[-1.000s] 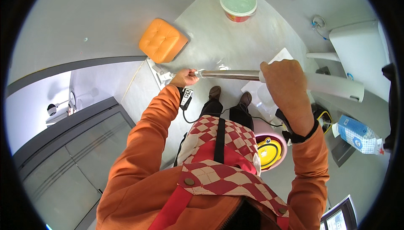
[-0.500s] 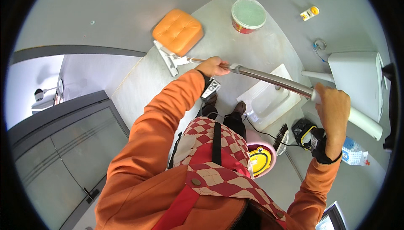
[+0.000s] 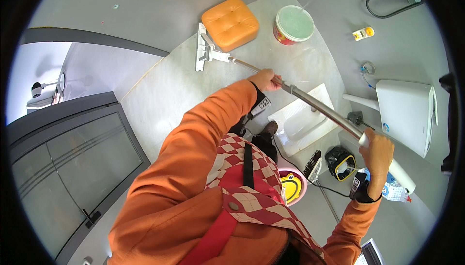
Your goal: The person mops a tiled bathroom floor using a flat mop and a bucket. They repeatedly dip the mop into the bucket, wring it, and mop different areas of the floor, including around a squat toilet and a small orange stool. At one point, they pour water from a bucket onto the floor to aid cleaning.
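Both my hands hold a long mop (image 3: 325,109) with a steel telescopic pole, slanting from far left to near right. My left hand (image 3: 265,79) is wrapped round the pole just below its grey collar, palm side partly hidden. On the white grip at the near end, my right hand (image 3: 378,152) is closed. The flat white mop head (image 3: 199,47) rests on the floor beside the left side of an orange tufted stool (image 3: 230,23); I cannot tell whether they touch. Each wrist wears a black band with a patterned tag.
A tub with a pale green lid (image 3: 296,23) stands right of the stool. Under the pole lies a white squat toilet (image 3: 305,122). Nearer are a pink bin (image 3: 300,192), a broom (image 3: 312,164) and a black-and-yellow bag (image 3: 340,162). A white cistern (image 3: 404,115) hangs at right; a grey-framed glass door (image 3: 87,163) is left.
The mop head has moved from the stool's near left corner farther along its left side and turned more lengthwise. Both hands keep their grip on the pole. The view has shifted too.
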`<action>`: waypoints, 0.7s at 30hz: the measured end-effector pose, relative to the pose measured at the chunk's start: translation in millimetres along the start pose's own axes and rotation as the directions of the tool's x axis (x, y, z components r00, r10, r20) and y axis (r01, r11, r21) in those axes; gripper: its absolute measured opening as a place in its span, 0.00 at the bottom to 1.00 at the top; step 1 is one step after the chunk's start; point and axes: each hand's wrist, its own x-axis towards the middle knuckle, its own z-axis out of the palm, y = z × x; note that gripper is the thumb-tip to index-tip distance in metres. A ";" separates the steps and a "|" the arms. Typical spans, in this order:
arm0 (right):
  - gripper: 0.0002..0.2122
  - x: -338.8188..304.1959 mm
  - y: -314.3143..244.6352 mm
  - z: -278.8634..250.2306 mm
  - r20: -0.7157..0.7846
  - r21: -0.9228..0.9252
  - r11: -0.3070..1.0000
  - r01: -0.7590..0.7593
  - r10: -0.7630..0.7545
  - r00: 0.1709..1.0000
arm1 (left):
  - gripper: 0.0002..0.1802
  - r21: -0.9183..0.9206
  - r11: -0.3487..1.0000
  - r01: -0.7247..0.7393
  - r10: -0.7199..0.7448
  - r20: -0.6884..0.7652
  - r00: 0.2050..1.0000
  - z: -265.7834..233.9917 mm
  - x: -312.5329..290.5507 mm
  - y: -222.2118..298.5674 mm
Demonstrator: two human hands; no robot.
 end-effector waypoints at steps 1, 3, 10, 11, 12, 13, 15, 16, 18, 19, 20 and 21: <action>0.14 -4.7 3.6 3.9 0.059 -0.021 0.999 -0.041 0.042 0.997 | 0.08 -0.035 0.999 0.002 -0.001 0.014 1.000 -3.7 1.6 -5.7; 0.15 -15.0 4.3 16.4 0.135 -0.048 0.996 -0.077 0.083 0.987 | 0.07 0.052 0.999 -0.016 0.020 -0.078 0.997 -20.3 3.8 -9.5; 0.16 -48.6 -66.3 99.8 0.245 0.171 0.985 -0.008 -0.035 0.969 | 0.04 0.140 0.989 0.053 -0.023 -0.203 0.979 -126.4 35.3 31.9; 0.16 -56.9 -77.1 112.3 0.277 0.184 0.982 -0.050 -0.003 0.961 | 0.04 0.185 0.983 0.005 0.036 -0.215 0.976 -142.0 44.7 25.1; 0.14 -64.6 -86.8 124.0 0.348 0.194 0.978 -0.074 0.003 0.938 | 0.04 0.102 0.995 -0.010 0.030 -0.194 0.980 -156.9 52.2 19.1; 0.16 -70.8 -95.3 134.3 0.338 0.205 0.974 -0.094 0.019 0.941 | 0.04 0.150 0.987 -0.060 0.088 -0.188 0.978 -168.7 59.8 12.8; 0.16 -79.1 -110.3 149.6 0.435 0.293 0.941 -0.169 0.026 0.900 | 0.05 0.244 0.960 -0.139 0.177 -0.140 0.974 -187.9 72.0 0.9; 0.17 -82.5 -118.0 154.6 0.429 0.326 0.931 -0.163 0.008 0.903 | 0.05 0.601 0.752 -0.270 0.293 0.062 0.954 -197.0 75.9 -0.8; 0.18 -92.4 -134.8 160.8 0.546 0.321 0.922 -0.214 0.004 0.838 | 0.05 0.577 0.762 -0.294 0.365 -0.008 0.931 -213.1 79.1 -2.3; 0.17 -100.2 -142.9 162.9 0.588 0.395 0.892 -0.221 -0.061 0.807 | 0.05 0.347 0.917 -0.197 0.296 -0.260 0.919 -221.3 78.7 -0.4; 0.17 -110.2 -149.2 164.9 0.650 0.369 0.893 -0.257 -0.050 0.759 | 0.08 0.471 0.874 -0.119 0.301 -0.331 0.894 -229.7 77.5 -4.3; 0.17 -122.2 -152.4 167.3 0.678 0.401 0.875 -0.272 -0.083 0.730 | 0.07 0.497 0.867 -0.021 0.212 -0.331 0.920 -239.0 75.5 -12.1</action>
